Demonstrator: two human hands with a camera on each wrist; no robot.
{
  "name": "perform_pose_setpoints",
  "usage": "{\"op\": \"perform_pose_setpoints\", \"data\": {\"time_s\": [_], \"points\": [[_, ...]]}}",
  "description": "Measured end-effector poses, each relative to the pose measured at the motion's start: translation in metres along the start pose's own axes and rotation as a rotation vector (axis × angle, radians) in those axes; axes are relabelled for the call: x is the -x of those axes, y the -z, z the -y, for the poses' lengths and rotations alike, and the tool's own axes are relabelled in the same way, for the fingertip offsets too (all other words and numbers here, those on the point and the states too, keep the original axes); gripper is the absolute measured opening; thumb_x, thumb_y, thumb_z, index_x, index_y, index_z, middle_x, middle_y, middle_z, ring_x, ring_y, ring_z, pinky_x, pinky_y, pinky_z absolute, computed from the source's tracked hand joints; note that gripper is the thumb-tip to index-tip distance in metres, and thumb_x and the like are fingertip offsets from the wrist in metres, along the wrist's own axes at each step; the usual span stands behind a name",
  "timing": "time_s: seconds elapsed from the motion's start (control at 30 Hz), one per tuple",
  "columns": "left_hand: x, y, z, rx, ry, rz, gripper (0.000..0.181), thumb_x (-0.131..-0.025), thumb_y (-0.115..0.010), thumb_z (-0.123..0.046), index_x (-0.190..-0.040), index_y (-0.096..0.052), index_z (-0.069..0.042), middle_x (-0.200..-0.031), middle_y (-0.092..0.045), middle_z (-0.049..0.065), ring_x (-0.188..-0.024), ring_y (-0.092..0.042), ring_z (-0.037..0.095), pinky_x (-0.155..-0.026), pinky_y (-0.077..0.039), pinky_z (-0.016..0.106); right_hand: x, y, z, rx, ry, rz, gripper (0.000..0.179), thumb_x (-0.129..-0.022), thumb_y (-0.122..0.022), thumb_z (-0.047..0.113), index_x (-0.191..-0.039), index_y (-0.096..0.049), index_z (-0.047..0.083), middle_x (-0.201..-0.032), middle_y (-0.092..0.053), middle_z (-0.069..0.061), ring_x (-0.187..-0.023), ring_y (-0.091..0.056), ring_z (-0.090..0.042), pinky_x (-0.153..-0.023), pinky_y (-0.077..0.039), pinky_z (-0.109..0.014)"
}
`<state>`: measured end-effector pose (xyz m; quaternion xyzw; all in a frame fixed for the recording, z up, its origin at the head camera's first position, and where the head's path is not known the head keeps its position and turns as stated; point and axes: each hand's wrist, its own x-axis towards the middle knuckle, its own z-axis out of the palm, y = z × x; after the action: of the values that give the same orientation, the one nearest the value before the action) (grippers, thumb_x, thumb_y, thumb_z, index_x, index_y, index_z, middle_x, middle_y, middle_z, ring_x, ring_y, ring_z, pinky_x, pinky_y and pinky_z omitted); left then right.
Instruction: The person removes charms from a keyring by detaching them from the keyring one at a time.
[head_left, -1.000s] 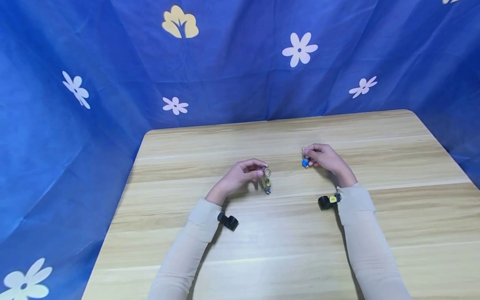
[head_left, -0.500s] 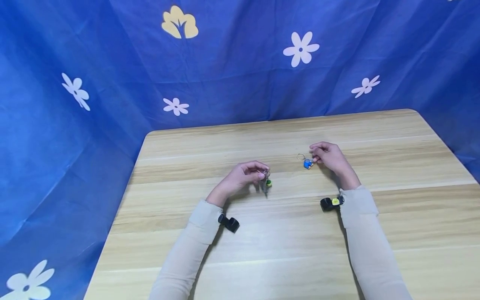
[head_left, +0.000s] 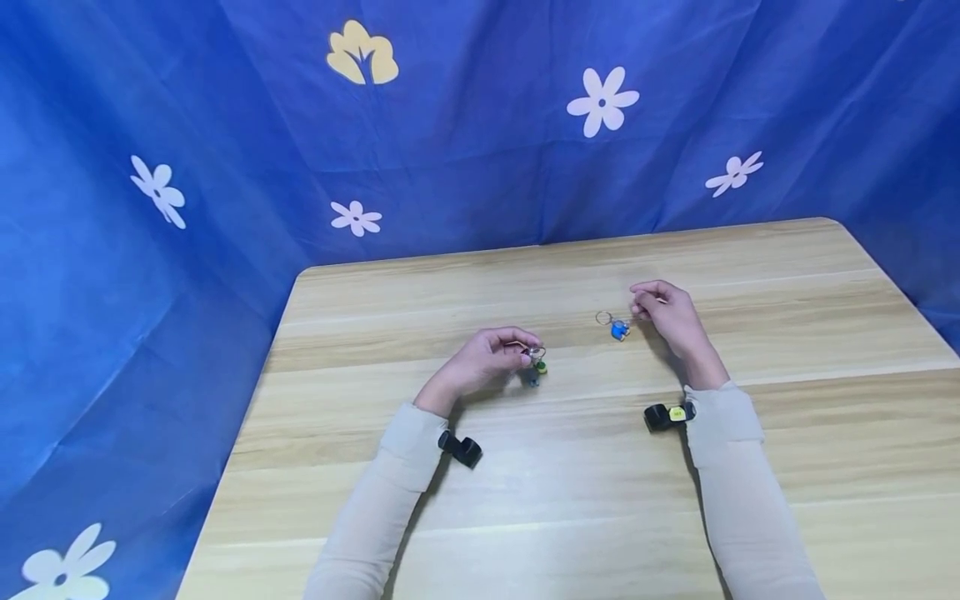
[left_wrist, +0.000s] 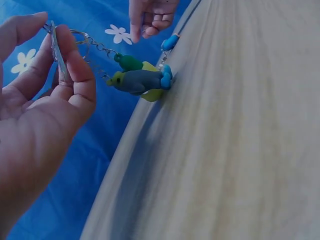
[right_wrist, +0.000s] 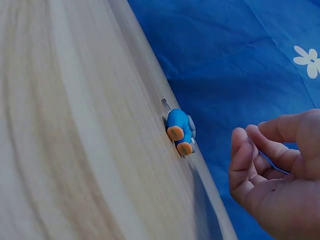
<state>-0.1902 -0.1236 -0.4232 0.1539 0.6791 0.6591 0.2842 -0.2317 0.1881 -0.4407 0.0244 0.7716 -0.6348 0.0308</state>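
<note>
In the head view, my left hand pinches metal key rings between thumb and fingers. Two keychain figures dangle from them on short chains: a grey one with a yellow head and blue feet, and a green and yellow one partly behind it. A blue keychain figure with orange soles lies on the table, its metal ring to its left. Just right of and beyond that figure is my right hand, fingers loosely curled with nothing between them.
The light wood-grain table spreads under both arms. Behind and to its sides hangs a blue cloth with white flowers. Each sleeve carries a black wrist camera, one at the left wrist and one at the right wrist.
My right hand has let go of the blue keychain, which now lies on the table, and has drawn away to the right. The figures under my left hand have swung and dropped slightly.
</note>
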Motion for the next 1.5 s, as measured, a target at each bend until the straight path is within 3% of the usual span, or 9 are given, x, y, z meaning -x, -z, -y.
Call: {"op": "perform_pose_setpoints", "data": {"time_s": [0.3,0.5,0.63,0.77,0.93,1.03,1.23,1.5], "points": [[0.003,-0.001,-0.010,-0.031,-0.029,0.007,0.039,-0.087,-0.059,0.002,-0.125,-0.053,0.012,-0.122,-0.061,0.017,-0.095,-0.063,0.009,-0.088,-0.052,0.022,0.006,-0.013,0.012,0.025,-0.003,-0.051,0.040,-0.099,-0.051,0.021,-0.128,-0.051,-0.006,-0.101,-0.056,-0.007,-0.085,-0.058,-0.005,-0.073,-0.050,-0.016],[0.005,-0.001,-0.010,-0.090,-0.021,-0.003,0.037,-0.088,-0.059,-0.001,-0.124,-0.056,0.008,-0.117,-0.062,0.011,-0.095,-0.063,0.012,-0.089,-0.053,0.027,0.012,-0.027,0.016,-0.024,0.012,-0.060,0.038,-0.100,-0.049,0.019,-0.127,-0.049,-0.008,-0.102,-0.054,-0.002,-0.086,-0.058,-0.002,-0.080,-0.052,-0.017],[0.005,-0.002,-0.008,-0.093,-0.038,0.001,0.038,-0.088,-0.060,-0.003,-0.124,-0.055,0.008,-0.111,-0.065,0.007,-0.093,-0.063,0.009,-0.087,-0.053,0.025,0.018,-0.034,0.016,0.009,0.011,0.031,0.040,-0.101,-0.049,0.024,-0.127,-0.049,-0.007,-0.105,-0.055,-0.007,-0.092,-0.060,-0.008,-0.084,-0.052,-0.021],[0.006,-0.001,-0.005,-0.085,-0.053,-0.009,0.039,-0.087,-0.059,-0.003,-0.124,-0.055,0.010,-0.107,-0.066,0.003,-0.091,-0.063,0.007,-0.083,-0.053,0.020,0.022,-0.046,0.016,0.022,0.046,0.177,0.040,-0.101,-0.049,0.022,-0.128,-0.049,-0.006,-0.118,-0.055,-0.018,-0.100,-0.062,-0.015,-0.092,-0.053,-0.029],[0.008,0.002,-0.004,-0.079,-0.063,-0.022,0.041,-0.087,-0.059,-0.003,-0.125,-0.053,0.012,-0.100,-0.065,-0.004,-0.087,-0.062,0.004,-0.078,-0.052,0.017,0.027,-0.059,0.016,-0.013,0.097,0.387,0.039,-0.097,-0.052,0.014,-0.129,-0.048,-0.008,-0.119,-0.056,-0.031,-0.101,-0.063,-0.033,-0.088,-0.055,-0.043],[0.008,0.002,-0.003,-0.088,-0.074,-0.018,0.042,-0.087,-0.059,-0.003,-0.125,-0.053,0.011,-0.099,-0.066,-0.002,-0.085,-0.062,0.006,-0.077,-0.052,0.018,0.031,-0.065,0.015,0.008,0.122,0.488,0.039,-0.096,-0.053,0.012,-0.128,-0.048,-0.008,-0.117,-0.058,-0.033,-0.101,-0.062,-0.039,-0.086,-0.055,-0.045],[0.008,0.000,-0.001,-0.050,-0.096,0.008,0.042,-0.086,-0.058,-0.001,-0.126,-0.050,0.013,-0.108,-0.066,0.008,-0.089,-0.063,0.008,-0.082,-0.053,0.020,0.035,-0.074,0.012,-0.002,0.139,0.621,0.035,-0.096,-0.056,0.011,-0.125,-0.052,-0.007,-0.119,-0.059,-0.027,-0.102,-0.064,-0.033,-0.089,-0.054,-0.039],[0.008,-0.001,0.002,0.000,-0.120,0.033,0.041,-0.088,-0.055,0.002,-0.126,-0.047,0.015,-0.101,-0.068,-0.001,-0.091,-0.066,0.007,-0.085,-0.054,0.023,0.038,-0.084,0.009,-0.025,0.181,0.650,0.031,-0.092,-0.062,0.010,-0.119,-0.058,-0.005,-0.111,-0.065,-0.017,-0.095,-0.065,-0.013,-0.087,-0.055,-0.035]]}}
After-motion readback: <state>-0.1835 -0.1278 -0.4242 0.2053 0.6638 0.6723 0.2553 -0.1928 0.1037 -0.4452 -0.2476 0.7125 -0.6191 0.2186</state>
